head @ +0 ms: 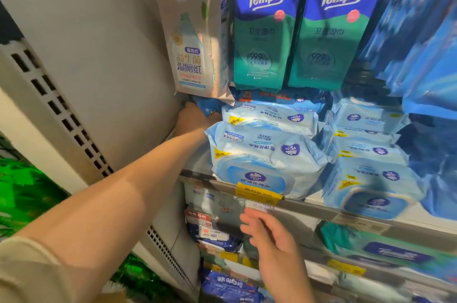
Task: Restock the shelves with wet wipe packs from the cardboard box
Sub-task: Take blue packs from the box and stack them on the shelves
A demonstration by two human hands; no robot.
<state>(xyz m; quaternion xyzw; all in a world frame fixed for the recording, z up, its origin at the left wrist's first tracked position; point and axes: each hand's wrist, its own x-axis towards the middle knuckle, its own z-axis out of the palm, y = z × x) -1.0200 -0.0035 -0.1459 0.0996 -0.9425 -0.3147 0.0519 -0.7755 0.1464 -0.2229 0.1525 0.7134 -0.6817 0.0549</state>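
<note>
Wet wipe packs lie stacked on the shelf (pixel 309 206), and no cardboard box is in sight. Nearest, the right hand (pixel 268 236) hovers empty with fingers spread, just below the yellow price tag (pixel 258 194). Farther in, the left hand (pixel 191 117) reaches behind the front Vinda pack (pixel 262 156) toward a small blue pack (pixel 209 107). Pushing it flat to the back, label forward, would serve best. Its fingers are hidden, so its grip cannot be told.

Yellow price tag (pixel 258 193) on rail, green foliage (pixel 22 188) lower left
</note>
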